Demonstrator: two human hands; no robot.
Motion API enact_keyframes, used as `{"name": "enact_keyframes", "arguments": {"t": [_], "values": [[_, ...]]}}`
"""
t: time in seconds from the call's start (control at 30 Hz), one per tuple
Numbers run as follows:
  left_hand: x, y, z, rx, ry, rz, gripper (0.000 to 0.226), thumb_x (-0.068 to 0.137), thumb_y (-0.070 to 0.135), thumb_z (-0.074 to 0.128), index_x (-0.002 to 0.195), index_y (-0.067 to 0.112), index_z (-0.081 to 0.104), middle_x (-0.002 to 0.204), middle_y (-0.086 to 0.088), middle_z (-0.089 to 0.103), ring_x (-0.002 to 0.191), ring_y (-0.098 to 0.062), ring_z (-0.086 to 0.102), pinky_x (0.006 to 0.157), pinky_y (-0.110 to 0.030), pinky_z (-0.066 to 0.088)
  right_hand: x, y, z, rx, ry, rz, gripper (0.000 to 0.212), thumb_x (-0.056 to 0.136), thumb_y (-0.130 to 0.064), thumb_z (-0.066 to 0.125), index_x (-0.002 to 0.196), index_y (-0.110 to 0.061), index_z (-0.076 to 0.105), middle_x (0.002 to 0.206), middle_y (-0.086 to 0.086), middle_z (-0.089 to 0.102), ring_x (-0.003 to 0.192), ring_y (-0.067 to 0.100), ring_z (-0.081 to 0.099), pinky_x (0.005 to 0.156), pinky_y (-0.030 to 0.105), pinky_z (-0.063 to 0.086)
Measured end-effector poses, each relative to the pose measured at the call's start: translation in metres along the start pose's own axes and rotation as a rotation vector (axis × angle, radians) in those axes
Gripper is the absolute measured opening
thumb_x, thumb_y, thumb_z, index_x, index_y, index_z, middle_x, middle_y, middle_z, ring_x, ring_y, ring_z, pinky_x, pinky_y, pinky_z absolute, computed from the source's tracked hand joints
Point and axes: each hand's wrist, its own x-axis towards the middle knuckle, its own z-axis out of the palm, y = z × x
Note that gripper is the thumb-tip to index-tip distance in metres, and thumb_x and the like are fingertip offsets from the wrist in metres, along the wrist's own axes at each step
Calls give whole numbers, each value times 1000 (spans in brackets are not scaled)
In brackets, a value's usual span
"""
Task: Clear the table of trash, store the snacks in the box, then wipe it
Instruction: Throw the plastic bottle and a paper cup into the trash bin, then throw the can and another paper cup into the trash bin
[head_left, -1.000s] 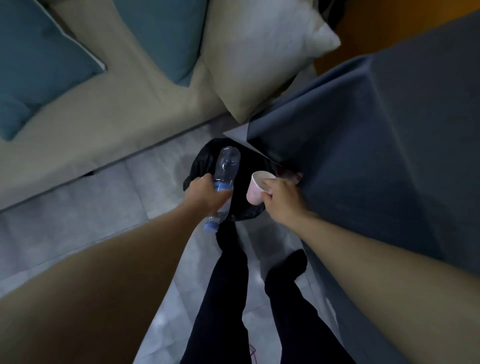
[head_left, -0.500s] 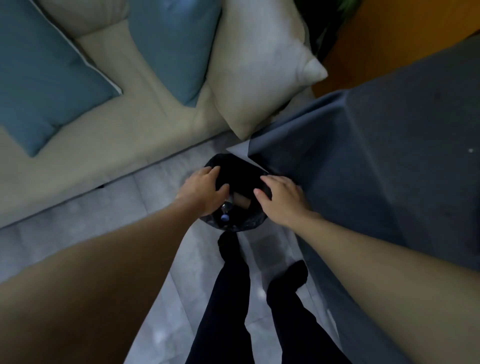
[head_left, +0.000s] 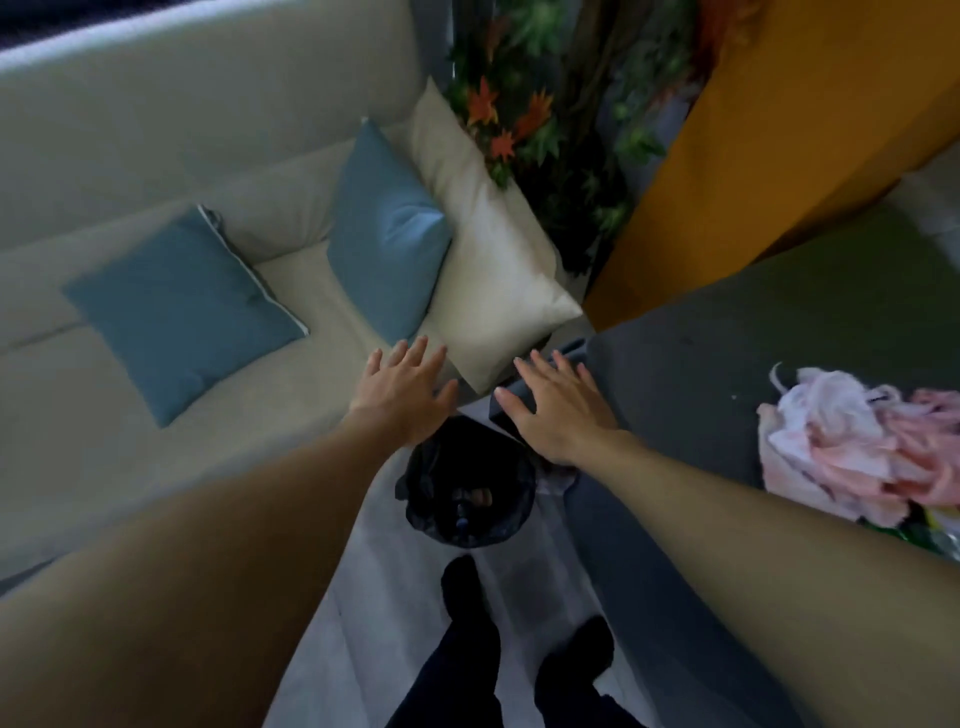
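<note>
— What's changed since a second ago?

— Then my left hand (head_left: 402, 397) gripped a bottle and my right hand (head_left: 558, 410) a pink cup over the bin (head_left: 470, 493). Now both hands are empty, fingers (head_left: 415, 351) spread flat, lifted above the bin. The bottle and cup lie down inside the black liner, though it's dark and I can only make out bits of them.

— And the view?

— It has tipped up. More of the sofa (head_left: 156, 156) shows, plus a plant (head_left: 545, 104) and an orange wall (head_left: 753, 156) that were mostly cut off before.

— Where's the counter?

— To my right, under a dark grey cloth (head_left: 727, 364). My right hand hovers over its near corner. A crumpled pink rag (head_left: 857, 447) lies on it by the right edge, with something green and yellow just below it, too cropped to tell.

— The rest of the room?

— Two blue cushions (head_left: 182, 306) and a cream one (head_left: 488, 270) on the sofa. Pale grey tile floor (head_left: 374, 597), the bin standing on it between sofa and counter, my dark-trousered legs (head_left: 462, 649) just behind it.
</note>
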Motion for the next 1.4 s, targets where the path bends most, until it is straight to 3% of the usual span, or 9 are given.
{"name": "enact_keyframes", "arguments": {"t": [0.53,0.93,1.4], "values": [[-25,120,-119,59,153,263,66,104,54,22,161,24,9,169,-4,5,155,-24,5,125,-49,7,-108,54,-118,17,289,167,74,97,-70,15,158,-28,17,167,-4,8,154,22,2,123,53,2],[-36,273,-129,133,142,457,67,103,58,20,161,28,7,169,-2,9,154,-26,10,124,-48,13,-219,161,-132,106,450,418,73,97,-70,21,156,-28,24,166,-2,16,153,27,10,120,57,15],[-61,429,-87,169,33,631,71,101,63,24,161,28,8,169,-4,10,153,-31,18,121,-50,24,-327,272,-118,230,550,604,65,99,-64,32,152,-26,34,163,2,27,150,27,18,120,53,18]]}}
